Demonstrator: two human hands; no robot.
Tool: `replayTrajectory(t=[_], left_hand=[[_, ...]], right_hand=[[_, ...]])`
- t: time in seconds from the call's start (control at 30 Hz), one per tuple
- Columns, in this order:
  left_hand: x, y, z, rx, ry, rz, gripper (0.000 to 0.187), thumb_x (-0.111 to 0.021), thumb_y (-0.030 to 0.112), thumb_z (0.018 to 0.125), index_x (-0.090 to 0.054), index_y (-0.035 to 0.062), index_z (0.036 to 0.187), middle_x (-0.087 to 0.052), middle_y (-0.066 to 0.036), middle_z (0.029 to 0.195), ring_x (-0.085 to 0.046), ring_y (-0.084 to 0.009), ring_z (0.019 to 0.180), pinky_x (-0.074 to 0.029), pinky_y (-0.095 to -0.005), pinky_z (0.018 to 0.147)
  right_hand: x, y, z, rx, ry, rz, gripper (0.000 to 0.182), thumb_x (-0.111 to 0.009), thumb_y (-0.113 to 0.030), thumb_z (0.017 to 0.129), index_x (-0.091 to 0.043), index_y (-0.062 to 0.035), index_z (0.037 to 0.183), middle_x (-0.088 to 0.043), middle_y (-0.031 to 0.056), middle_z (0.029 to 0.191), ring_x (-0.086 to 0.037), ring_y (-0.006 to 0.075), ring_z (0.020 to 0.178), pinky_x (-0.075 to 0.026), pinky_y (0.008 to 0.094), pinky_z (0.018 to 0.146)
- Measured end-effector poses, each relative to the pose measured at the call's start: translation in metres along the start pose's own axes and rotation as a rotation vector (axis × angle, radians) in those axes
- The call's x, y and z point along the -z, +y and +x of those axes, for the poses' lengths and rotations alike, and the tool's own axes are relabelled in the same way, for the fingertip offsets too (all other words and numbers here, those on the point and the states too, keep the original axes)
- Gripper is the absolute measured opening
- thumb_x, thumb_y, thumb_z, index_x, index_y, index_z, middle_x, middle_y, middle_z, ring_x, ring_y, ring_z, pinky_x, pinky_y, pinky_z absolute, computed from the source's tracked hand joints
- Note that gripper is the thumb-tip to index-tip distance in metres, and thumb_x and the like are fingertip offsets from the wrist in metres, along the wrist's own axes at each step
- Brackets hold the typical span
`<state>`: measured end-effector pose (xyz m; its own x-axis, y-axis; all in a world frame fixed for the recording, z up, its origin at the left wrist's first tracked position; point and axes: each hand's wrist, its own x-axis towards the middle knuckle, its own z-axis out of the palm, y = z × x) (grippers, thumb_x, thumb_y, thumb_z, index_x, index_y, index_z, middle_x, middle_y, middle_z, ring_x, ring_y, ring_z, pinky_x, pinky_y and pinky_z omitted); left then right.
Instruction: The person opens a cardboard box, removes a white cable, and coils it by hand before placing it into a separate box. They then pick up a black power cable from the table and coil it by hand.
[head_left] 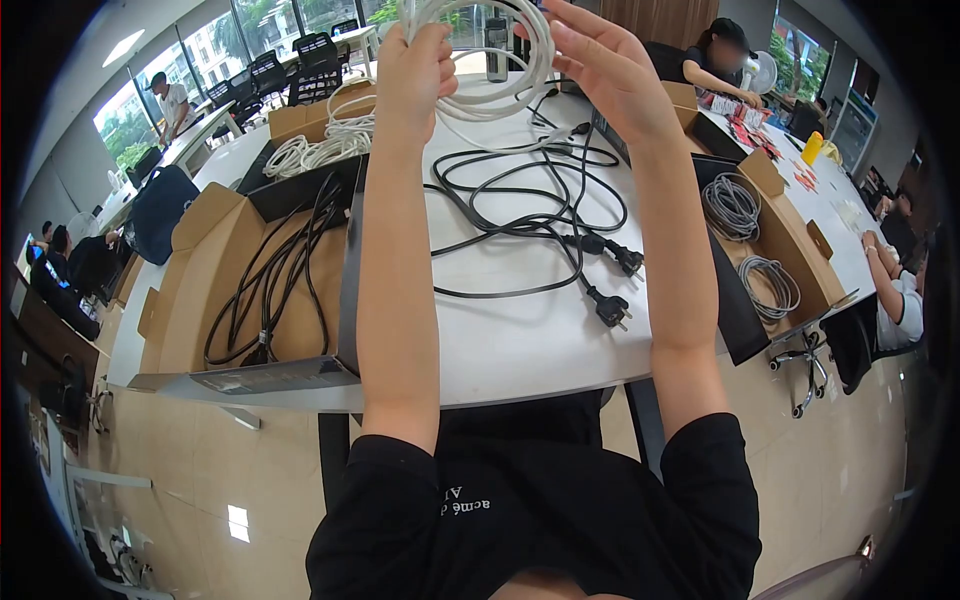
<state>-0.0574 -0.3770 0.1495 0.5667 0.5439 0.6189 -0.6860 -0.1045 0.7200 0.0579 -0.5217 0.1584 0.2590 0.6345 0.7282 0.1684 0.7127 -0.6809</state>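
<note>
Raised at the top of the view, my left hand [415, 85] is closed around one side of a coiled white cable [540, 70]. My right hand [615, 75] is at the coil's right side, its fingers around the loops; the top of the grip is cut off by the frame edge. Below the coil, black power cords [500, 205] with plugs [610, 305] lie loosely tangled on the white table [490, 350]. A strand of white cable hangs from the coil toward the table.
An open cardboard box [190, 310] at left holds black cords [270, 290]; white cables [320, 145] lie in a box behind it. The right box [815, 265] holds grey cable coils [735, 205]. A dark bottle [496, 50] stands behind. People sit at nearby tables.
</note>
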Motion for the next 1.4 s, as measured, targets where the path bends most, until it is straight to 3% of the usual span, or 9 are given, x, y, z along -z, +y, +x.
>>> replayTrajectory(t=[0.13,0.23,0.43,0.57,0.67,0.87,1.13,1.33,1.4], left_hand=[[0.002,-0.012,0.005,-0.002,-0.008,0.408,0.028,-0.059,0.014,0.076,-0.042,0.0001,0.095,-0.048,-0.004,0.064,-0.045,-0.0098,0.045,-0.035,-0.0245,0.039],[-0.010,-0.032,0.002,-0.508,0.254,0.800,0.040,-0.061,0.019,0.078,-0.037,-0.0027,0.102,-0.055,-0.010,0.067,-0.055,-0.0174,0.054,-0.044,-0.0273,0.050],[-0.008,-0.025,-0.001,-0.433,0.258,1.035,0.062,-0.065,0.030,0.075,-0.030,-0.0078,0.110,-0.058,-0.027,0.078,-0.062,-0.0331,0.078,-0.048,-0.0358,0.064],[-0.007,-0.027,-0.005,-0.286,0.150,1.186,0.056,-0.061,0.037,0.075,-0.045,-0.0079,0.104,-0.061,-0.024,0.086,-0.062,-0.0341,0.078,-0.048,-0.0368,0.068],[-0.007,-0.036,-0.004,-0.155,0.071,1.292,0.052,-0.059,0.040,0.075,-0.054,-0.0061,0.100,-0.062,-0.022,0.088,-0.063,-0.0335,0.077,-0.048,-0.0374,0.070],[-0.017,-0.030,-0.008,-0.001,0.038,1.405,0.050,-0.062,0.038,0.074,-0.053,-0.0066,0.097,-0.063,-0.021,0.083,-0.062,-0.0340,0.081,-0.049,-0.0400,0.070],[-0.033,-0.034,-0.018,-0.171,0.238,1.357,0.067,-0.056,0.040,0.080,-0.035,-0.0094,0.120,-0.058,-0.029,0.088,-0.059,-0.0409,0.084,-0.047,-0.0427,0.072],[-0.023,-0.037,-0.012,-0.290,0.157,1.466,0.044,-0.061,0.031,0.078,-0.054,-0.0037,0.104,-0.049,-0.022,0.100,-0.060,-0.0356,0.076,-0.049,-0.0397,0.065],[-0.017,-0.042,-0.011,-0.643,0.195,1.645,0.039,-0.061,0.031,0.078,-0.058,-0.0025,0.097,-0.052,-0.020,0.092,-0.059,-0.0317,0.072,-0.047,-0.0388,0.063]], right_hand=[[-0.007,-0.014,-0.005,-0.051,-0.070,-0.101,0.051,-0.061,-0.008,0.081,-0.039,0.0090,0.124,-0.058,0.0099,0.109,-0.056,0.0106,0.089,-0.045,0.0211,0.077],[-0.013,-0.018,-0.008,-0.063,-0.069,-0.178,0.047,-0.060,-0.005,0.081,-0.042,0.0090,0.122,-0.059,0.0095,0.106,-0.058,0.0107,0.085,-0.047,0.0214,0.074],[-0.013,-0.010,-0.007,-0.015,-0.028,-0.503,0.029,-0.057,-0.007,0.082,-0.057,0.0034,0.109,-0.063,0.0094,0.091,-0.059,0.0109,0.078,-0.048,0.0226,0.066],[-0.013,-0.001,-0.010,-0.148,-0.014,-0.959,0.033,-0.047,-0.024,0.090,-0.055,-0.0028,0.115,-0.064,0.0096,0.085,-0.060,0.0142,0.070,-0.047,0.0275,0.062],[0.006,0.037,-0.002,0.223,0.046,-1.224,0.028,-0.051,-0.013,0.085,-0.058,-0.0033,0.110,-0.060,0.0060,0.064,-0.051,0.0116,0.049,-0.043,0.0249,0.049],[0.004,0.032,-0.005,0.257,0.056,-1.332,0.021,-0.052,-0.012,0.083,-0.062,-0.0020,0.099,-0.057,0.0132,0.063,-0.049,0.0199,0.049,-0.041,0.0301,0.051],[0.002,0.026,-0.005,0.389,0.117,-1.326,0.021,-0.052,-0.012,0.082,-0.063,-0.0021,0.097,-0.054,0.0142,0.058,-0.046,0.0232,0.046,-0.041,0.0311,0.050],[0.002,0.020,-0.005,0.288,0.057,-1.264,0.026,-0.052,-0.021,0.084,-0.063,-0.0036,0.100,-0.055,0.0112,0.056,-0.047,0.0155,0.044,-0.040,0.0276,0.046],[0.002,0.012,-0.006,0.193,0.030,-1.211,0.041,-0.049,-0.038,0.088,-0.062,-0.0021,0.101,-0.057,0.0113,0.057,-0.051,0.0131,0.046,-0.042,0.0252,0.045]])
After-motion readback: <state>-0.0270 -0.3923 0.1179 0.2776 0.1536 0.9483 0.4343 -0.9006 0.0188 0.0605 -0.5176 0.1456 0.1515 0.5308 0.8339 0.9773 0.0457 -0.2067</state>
